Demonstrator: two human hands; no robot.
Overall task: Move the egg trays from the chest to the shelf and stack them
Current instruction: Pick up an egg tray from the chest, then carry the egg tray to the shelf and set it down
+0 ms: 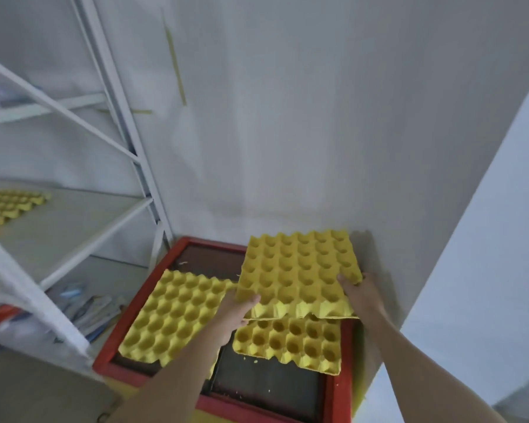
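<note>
Now both gripping raised yellow egg tray [300, 270] over red-rimmed chest [338, 389], left hand [235, 312] pinching near-left corner, right hand [361, 293] curled on right edge, second tray [290, 340] below between hands, third tray [174, 315] just left of left hand, trays on shelf [83, 221] far left.

Yellow egg tray [298, 271] lifted above chest [336, 389], tilted, cups up, held at near-left corner and right edge. Second tray [174, 315] lies flat on chest's left side, third [290, 343] on chest under the lifted one. Fourth tray [9, 206] on shelf [83, 215], left of chest
</note>
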